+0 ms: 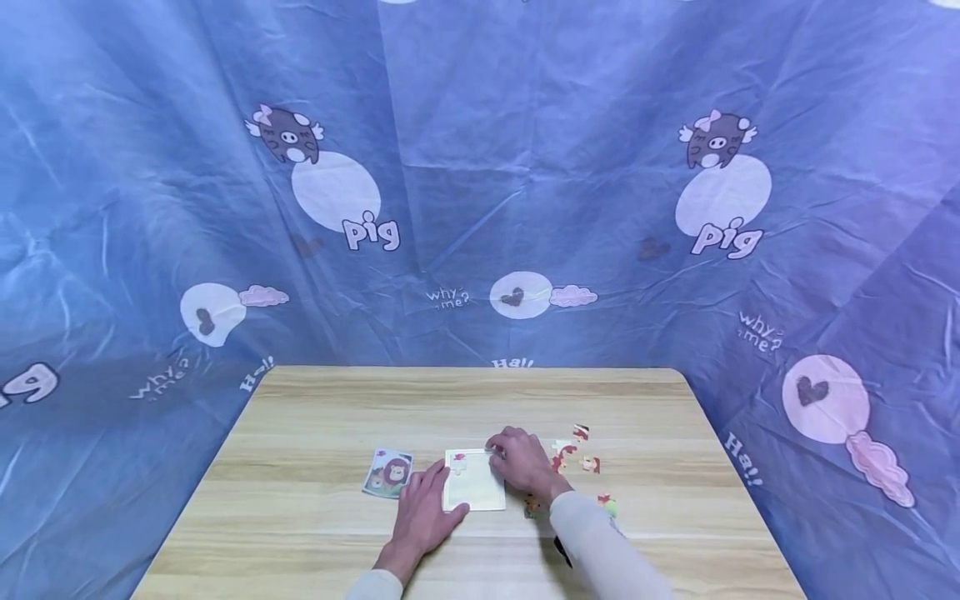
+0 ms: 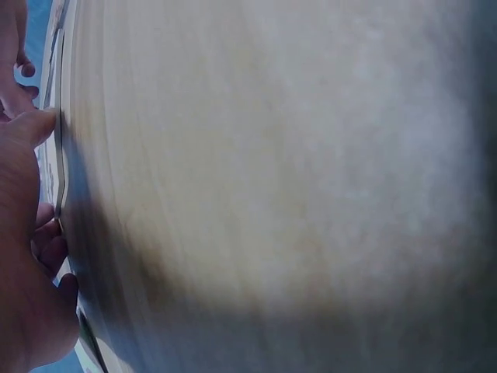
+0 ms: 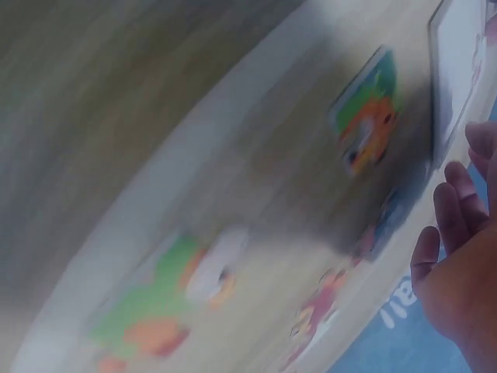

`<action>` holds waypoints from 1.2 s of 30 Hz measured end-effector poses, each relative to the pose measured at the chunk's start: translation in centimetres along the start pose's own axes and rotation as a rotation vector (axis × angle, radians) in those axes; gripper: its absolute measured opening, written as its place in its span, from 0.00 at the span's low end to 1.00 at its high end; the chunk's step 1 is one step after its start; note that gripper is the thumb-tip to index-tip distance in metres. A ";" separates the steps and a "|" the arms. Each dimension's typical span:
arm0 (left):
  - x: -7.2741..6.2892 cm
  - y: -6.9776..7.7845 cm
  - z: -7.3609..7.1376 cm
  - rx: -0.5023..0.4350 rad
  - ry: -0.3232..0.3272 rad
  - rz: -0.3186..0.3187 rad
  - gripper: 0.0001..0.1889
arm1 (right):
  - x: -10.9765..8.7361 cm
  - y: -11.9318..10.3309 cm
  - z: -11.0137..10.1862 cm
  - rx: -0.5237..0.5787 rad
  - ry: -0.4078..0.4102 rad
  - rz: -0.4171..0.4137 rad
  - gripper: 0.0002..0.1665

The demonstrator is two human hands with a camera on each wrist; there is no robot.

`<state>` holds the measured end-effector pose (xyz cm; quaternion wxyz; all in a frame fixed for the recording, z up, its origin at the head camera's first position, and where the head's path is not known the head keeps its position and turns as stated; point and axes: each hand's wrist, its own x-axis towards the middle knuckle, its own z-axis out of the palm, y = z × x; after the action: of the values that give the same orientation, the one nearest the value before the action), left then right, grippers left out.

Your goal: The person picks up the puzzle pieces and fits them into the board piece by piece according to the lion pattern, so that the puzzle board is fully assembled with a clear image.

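A white square puzzle tray [image 1: 476, 492] lies flat on the table. One pale puzzle piece [image 1: 459, 463] with a pink mark sits in its upper left corner. My left hand [image 1: 424, 517] grips the tray's lower left corner, fingers along the left edge and thumb at the near edge. At the upper right corner my right hand [image 1: 522, 461] has its fingers bent down, pinching a small puzzle piece [image 1: 491, 451] that they mostly hide. The right wrist view shows this hand [image 3: 466, 233] beside the tray [image 3: 457, 62].
Left of the tray lies a picture card [image 1: 389, 472] with a lion. Loose puzzle pieces [image 1: 564, 454] are scattered to the right, including a green and orange one [image 3: 373, 113] near the tray. A dark object [image 1: 562, 550] shows partly beneath the right sleeve. Blue printed cloth [image 1: 480, 208] surrounds the table.
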<state>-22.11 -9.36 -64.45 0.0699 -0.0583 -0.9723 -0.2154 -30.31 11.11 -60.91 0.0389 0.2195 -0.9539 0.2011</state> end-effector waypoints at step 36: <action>0.1 -0.2 0.1 0.001 -0.001 0.000 0.38 | -2.0 7.3 -3.3 -0.103 0.014 0.111 0.11</action>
<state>-22.27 -9.45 -64.58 0.0694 -0.0585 -0.9724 -0.2149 -31.75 19.22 -60.91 0.0455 0.1628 -0.9733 0.1552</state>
